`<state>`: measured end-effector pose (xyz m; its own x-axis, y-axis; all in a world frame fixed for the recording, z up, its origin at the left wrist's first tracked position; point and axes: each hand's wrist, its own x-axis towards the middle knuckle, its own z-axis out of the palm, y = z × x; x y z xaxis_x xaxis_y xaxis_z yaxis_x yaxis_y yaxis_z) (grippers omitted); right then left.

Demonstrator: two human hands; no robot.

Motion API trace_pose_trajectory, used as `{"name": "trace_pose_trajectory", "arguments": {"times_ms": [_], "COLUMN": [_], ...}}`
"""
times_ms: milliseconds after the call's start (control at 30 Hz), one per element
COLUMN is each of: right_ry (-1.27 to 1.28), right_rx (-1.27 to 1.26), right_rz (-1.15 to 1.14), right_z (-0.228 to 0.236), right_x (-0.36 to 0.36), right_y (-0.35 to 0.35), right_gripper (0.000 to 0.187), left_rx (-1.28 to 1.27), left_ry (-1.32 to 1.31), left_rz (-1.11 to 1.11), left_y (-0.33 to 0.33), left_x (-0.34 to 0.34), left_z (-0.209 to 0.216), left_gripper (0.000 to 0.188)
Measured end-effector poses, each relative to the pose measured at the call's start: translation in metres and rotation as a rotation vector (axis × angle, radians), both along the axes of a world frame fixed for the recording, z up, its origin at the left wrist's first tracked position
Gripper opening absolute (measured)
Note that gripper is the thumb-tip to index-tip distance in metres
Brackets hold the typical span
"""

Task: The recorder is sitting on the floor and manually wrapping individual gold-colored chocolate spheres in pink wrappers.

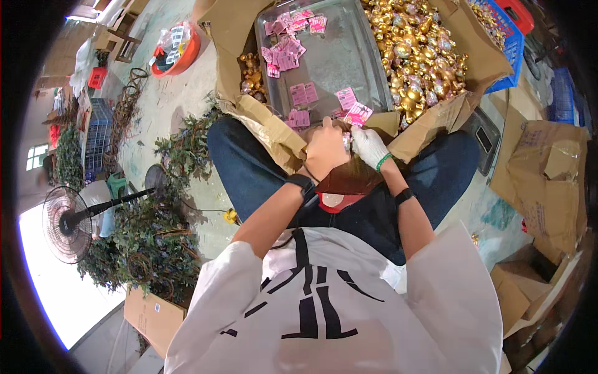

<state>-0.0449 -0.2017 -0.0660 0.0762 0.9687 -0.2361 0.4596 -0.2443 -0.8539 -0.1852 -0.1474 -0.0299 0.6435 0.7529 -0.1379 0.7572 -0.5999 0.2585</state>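
My bare left hand (326, 149) is closed, with a small shiny trinket (346, 141) showing at its right side; the fingers hide most of the trinket. Close against it, my right hand (370, 147) wears a white glove and pinches a pink printed card (358, 115). Just beyond both hands lies a grey tray (349, 53) with several loose pink cards (303, 93) on it. The tray sits across an open cardboard box (265, 124). To its right, the box holds a heap of gold and silvery trinkets (414, 59).
More gold trinkets (252, 80) show left of the tray. A blue crate (509, 47) stands far right, and a red basin (180, 57) far left. Leafy garlands (146, 230) and a fan (67, 223) are on the left; cardboard boxes (542, 181) lie on the right.
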Motion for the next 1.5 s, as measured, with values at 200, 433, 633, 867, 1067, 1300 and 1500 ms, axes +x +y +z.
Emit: {"name": "trace_pose_trajectory", "arguments": {"times_ms": [200, 433, 633, 867, 1067, 1300, 1500], "right_ry": [0.052, 0.171, 0.214, 0.23, 0.228, 0.564, 0.695], "right_rx": [-0.14, -0.258, -0.044, -0.105, 0.365, -0.522, -0.4], "right_rz": [-0.152, -0.279, -0.352, -0.27, 0.14, -0.07, -0.214], "right_z": [-0.029, -0.052, -0.026, 0.015, 0.128, 0.142, 0.132], "right_x": [-0.005, -0.004, -0.017, -0.005, -0.041, -0.099, -0.097], "right_y": [0.002, 0.0, 0.006, -0.024, -0.081, -0.142, -0.145], "right_gripper": [0.053, 0.062, 0.056, 0.05, 0.034, 0.042, 0.042], "left_rx": [-0.039, -0.05, 0.027, -0.055, -0.216, -0.52, -0.523], "left_ry": [-0.034, 0.118, 0.008, -0.132, -0.218, -0.13, -0.24], "left_rz": [0.067, 0.067, 0.095, 0.043, -0.214, 0.049, 0.041], "left_y": [0.0, 0.006, 0.011, -0.016, -0.08, -0.141, -0.135], "left_x": [0.007, 0.018, 0.017, -0.001, -0.071, -0.125, -0.121], "left_z": [-0.015, -0.023, -0.023, 0.043, 0.179, 0.163, 0.144], "left_gripper": [0.027, 0.024, 0.023, 0.028, 0.04, 0.047, 0.052]}}
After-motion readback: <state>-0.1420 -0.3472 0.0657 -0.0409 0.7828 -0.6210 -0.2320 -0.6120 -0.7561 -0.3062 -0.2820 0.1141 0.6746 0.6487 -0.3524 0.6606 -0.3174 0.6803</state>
